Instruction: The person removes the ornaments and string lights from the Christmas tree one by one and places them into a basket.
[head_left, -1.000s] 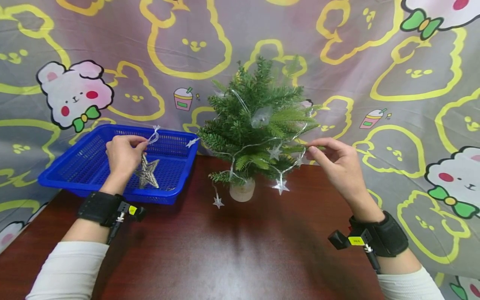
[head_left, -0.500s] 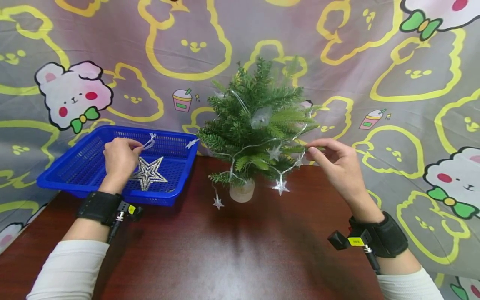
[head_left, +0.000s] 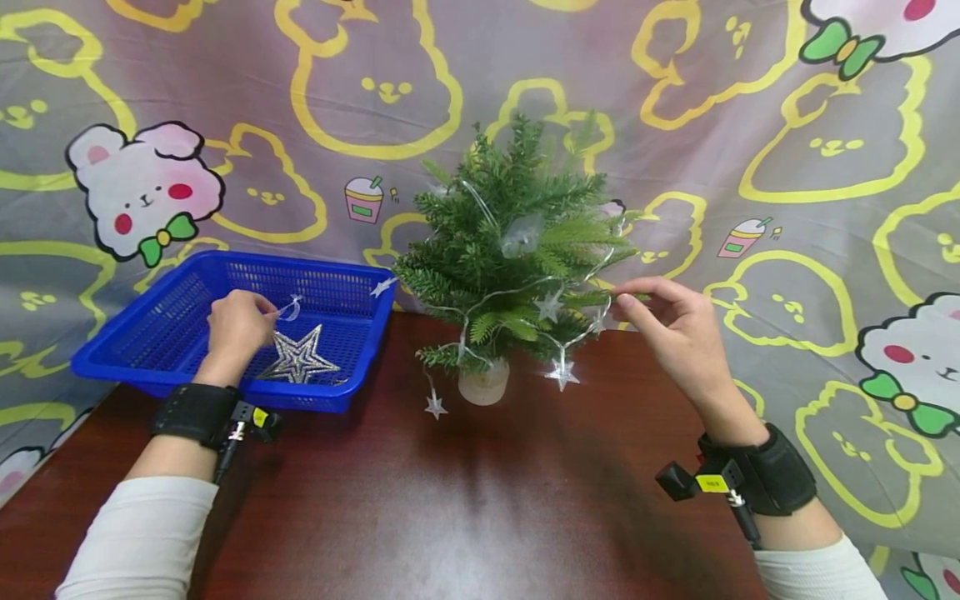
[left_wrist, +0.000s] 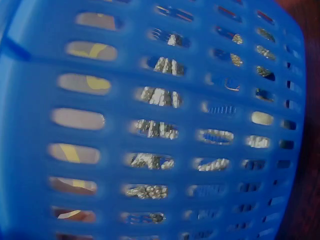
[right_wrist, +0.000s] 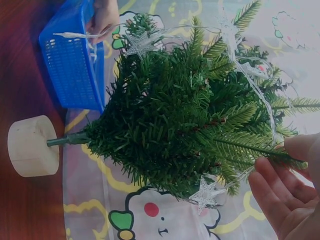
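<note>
In the head view my left hand [head_left: 238, 331] is inside the blue plastic basket [head_left: 353, 384], pinching a thin white ribbon loop [head_left: 289, 308]. Just below the fingers is a glittery silver-gold star ornament [head_left: 298, 358], partly hidden by the hand. Through the slots of the basket wall [left_wrist: 112, 105], the left wrist view shows bits of glitter. On the right, my right hand [head_left: 678, 329] pinches a branch tip [right_wrist: 287, 156] of a small artificial Christmas tree [head_left: 517, 242]. Clear wire with star lights [head_left: 562, 373] is draped round the tree.
The tree stands on a round pale wooden base [head_left: 483, 384] on the dark brown table [head_left: 450, 517]. One light star [head_left: 384, 287] hangs by the basket's right rim. A patterned cloth [head_left: 247, 75] rises behind.
My left hand has gone down a little with the ribbon loop. The star ornament has sunk from hanging under the fingers to lying in the basket. My right hand stays put.
</note>
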